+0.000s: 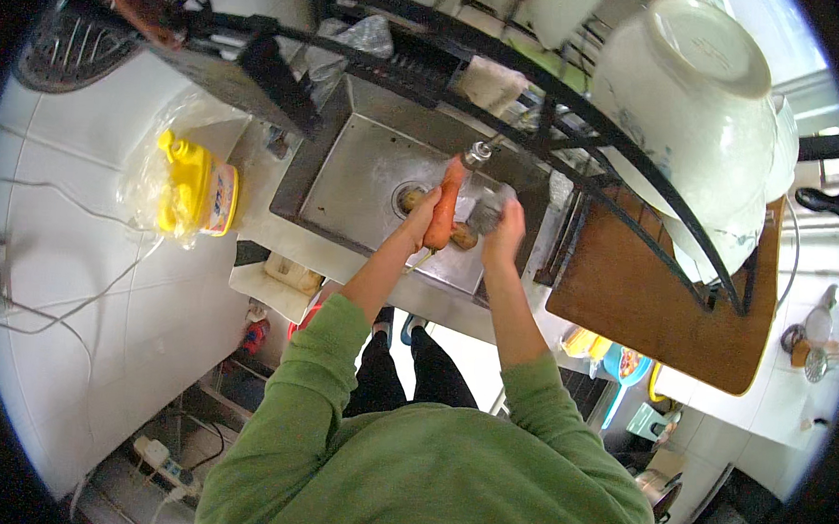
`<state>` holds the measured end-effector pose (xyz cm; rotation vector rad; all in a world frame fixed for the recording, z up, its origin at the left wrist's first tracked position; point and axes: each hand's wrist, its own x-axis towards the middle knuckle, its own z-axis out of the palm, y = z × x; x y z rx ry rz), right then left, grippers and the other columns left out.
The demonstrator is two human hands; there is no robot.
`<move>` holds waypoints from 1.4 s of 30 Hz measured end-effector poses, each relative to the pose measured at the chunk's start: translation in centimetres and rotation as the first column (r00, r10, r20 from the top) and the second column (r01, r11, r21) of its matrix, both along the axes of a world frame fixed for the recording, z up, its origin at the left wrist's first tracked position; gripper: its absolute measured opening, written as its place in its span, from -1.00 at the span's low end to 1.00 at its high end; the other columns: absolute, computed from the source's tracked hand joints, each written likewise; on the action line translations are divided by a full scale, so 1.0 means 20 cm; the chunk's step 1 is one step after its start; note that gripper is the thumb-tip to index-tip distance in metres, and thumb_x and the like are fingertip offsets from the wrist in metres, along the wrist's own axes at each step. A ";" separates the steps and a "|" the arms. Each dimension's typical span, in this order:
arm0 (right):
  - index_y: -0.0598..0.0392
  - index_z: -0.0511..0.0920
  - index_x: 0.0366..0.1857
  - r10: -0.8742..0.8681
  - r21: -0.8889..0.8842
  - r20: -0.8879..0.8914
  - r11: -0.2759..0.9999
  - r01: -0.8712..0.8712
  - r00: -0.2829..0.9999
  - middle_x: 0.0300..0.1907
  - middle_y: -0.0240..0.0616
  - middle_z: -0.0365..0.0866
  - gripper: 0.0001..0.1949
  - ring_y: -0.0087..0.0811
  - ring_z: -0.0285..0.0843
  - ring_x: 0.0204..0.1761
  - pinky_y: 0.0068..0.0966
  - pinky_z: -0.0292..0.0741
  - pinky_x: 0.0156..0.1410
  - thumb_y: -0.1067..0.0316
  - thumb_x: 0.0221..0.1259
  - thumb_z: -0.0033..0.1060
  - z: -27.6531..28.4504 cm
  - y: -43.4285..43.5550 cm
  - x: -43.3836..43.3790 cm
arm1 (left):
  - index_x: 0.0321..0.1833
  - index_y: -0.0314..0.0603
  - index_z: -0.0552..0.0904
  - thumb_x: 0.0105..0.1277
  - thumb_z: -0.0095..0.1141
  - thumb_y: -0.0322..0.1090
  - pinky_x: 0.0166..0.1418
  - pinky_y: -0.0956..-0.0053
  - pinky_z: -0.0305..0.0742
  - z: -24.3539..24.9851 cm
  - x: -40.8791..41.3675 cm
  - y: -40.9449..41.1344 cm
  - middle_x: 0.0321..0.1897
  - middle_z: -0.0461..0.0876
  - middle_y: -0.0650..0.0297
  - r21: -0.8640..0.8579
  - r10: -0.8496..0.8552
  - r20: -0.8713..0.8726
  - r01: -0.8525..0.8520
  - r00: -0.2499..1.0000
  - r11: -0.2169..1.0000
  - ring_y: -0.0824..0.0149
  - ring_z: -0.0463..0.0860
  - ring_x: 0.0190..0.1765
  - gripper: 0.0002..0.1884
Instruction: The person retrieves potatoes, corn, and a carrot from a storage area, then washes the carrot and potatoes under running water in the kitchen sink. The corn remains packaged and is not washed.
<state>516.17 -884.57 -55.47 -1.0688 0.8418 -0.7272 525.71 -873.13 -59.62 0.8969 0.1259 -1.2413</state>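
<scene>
My left hand holds an orange carrot over the stainless steel sink, its stem end pointing towards me. The carrot's far end is just below the metal faucet spout. To the right of the carrot, my right hand grips a grey scouring pad, blurred and apart from the carrot. In the basin, one potato sits at the drain, partly behind my left hand. Another potato shows between the carrot and my right hand.
A black metal dish rack arches over the sink's far side, with large white bowls at right. A brown board lies right of the sink. On the left counter stands a yellow jug partly in clear plastic.
</scene>
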 end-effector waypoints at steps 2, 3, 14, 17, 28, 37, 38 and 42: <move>0.15 0.46 -0.02 0.181 -0.097 -0.056 0.978 -0.186 0.982 -0.15 -0.28 0.51 -0.67 -0.43 0.43 -0.12 -0.48 0.35 0.05 0.17 0.27 -0.06 -0.03 0.13 0.13 | 0.02 -0.15 0.40 0.37 -0.27 0.05 -0.33 0.37 0.56 -0.05 -0.04 -0.06 -0.28 0.53 0.18 -0.061 0.163 0.034 -0.161 0.986 0.985 0.28 0.58 -0.40 -0.58; 0.14 0.47 -0.02 0.234 -0.108 -0.060 0.965 -0.239 0.970 -0.15 -0.28 0.52 -0.67 -0.46 0.43 -0.14 -0.50 0.35 0.03 0.15 0.27 -0.05 -0.05 0.19 0.17 | 0.04 -0.14 0.37 0.39 -0.28 0.01 -0.32 0.37 0.55 -0.07 -0.06 -0.09 -0.27 0.51 0.17 -0.091 0.237 0.048 -0.232 0.970 0.969 0.28 0.57 -0.41 -0.60; -0.05 0.50 -0.36 0.277 0.124 -0.113 0.957 -0.263 0.954 -0.47 -0.46 0.51 -0.86 -0.52 0.42 -0.41 -0.57 0.36 -0.31 0.24 0.07 0.25 -0.12 0.01 0.07 | -0.02 -0.06 0.35 0.31 -0.14 0.09 -0.51 0.43 0.53 0.00 -0.02 0.04 -0.41 0.51 0.21 -0.025 0.033 -0.003 -0.033 0.999 0.999 0.30 0.56 -0.53 -0.59; 0.08 0.44 -0.67 -0.025 -0.521 -0.642 0.747 -0.412 0.766 -0.59 -0.50 0.43 -0.70 -0.63 0.30 -0.51 -0.58 0.26 -0.40 0.16 -0.07 0.36 -0.05 -0.15 0.00 | 0.00 -0.03 0.33 0.29 -0.09 0.06 -0.50 0.46 0.53 0.10 -0.01 0.06 -0.39 0.51 0.23 -0.010 0.104 0.122 -0.104 0.987 0.995 0.33 0.56 -0.51 -0.60; 0.10 0.55 -0.36 0.369 -0.173 -0.265 0.891 -0.420 0.891 -0.32 -0.40 0.55 -0.83 -0.63 0.41 -0.30 -0.65 0.33 -0.15 0.23 0.14 0.19 -0.08 -0.01 0.08 | 0.00 -0.06 0.33 0.23 -0.05 -0.20 -0.47 0.38 0.53 -0.08 -0.06 -0.01 -0.39 0.49 0.21 -0.072 0.115 0.154 -0.105 0.981 0.992 0.29 0.56 -0.47 -0.69; 0.11 0.43 -0.12 0.304 0.080 -0.196 0.953 -0.294 0.932 -0.21 -0.36 0.47 -0.68 -0.50 0.41 -0.18 -0.54 0.37 -0.06 0.11 0.19 0.11 -0.18 0.10 0.17 | 0.12 -0.20 0.35 0.15 -0.02 -0.33 -0.04 0.55 0.38 0.03 -0.07 0.03 -0.16 0.46 0.27 -0.022 0.075 0.284 -0.072 0.956 0.997 0.42 0.45 -0.11 -0.57; 0.11 0.42 -0.11 0.326 0.109 -0.248 0.945 -0.308 0.912 -0.19 -0.34 0.48 -0.67 -0.49 0.40 -0.16 -0.53 0.38 -0.05 0.10 0.19 0.10 -0.18 0.11 0.18 | 0.14 -0.21 0.34 0.15 -0.01 -0.34 -0.02 0.54 0.38 0.03 -0.07 0.04 -0.13 0.46 0.26 -0.041 0.093 0.305 -0.084 0.948 0.996 0.41 0.45 -0.09 -0.54; 0.12 0.40 -0.03 0.384 0.228 -0.237 0.915 -0.333 0.893 -0.11 -0.22 0.49 -0.60 -0.34 0.43 -0.08 -0.43 0.37 0.05 0.03 0.22 0.00 -0.26 0.11 0.13 | 0.22 -0.21 0.29 0.12 0.02 -0.39 0.02 0.53 0.37 -0.06 -0.08 0.04 -0.05 0.45 0.24 -0.045 0.084 0.357 -0.073 0.930 0.996 0.39 0.45 -0.05 -0.47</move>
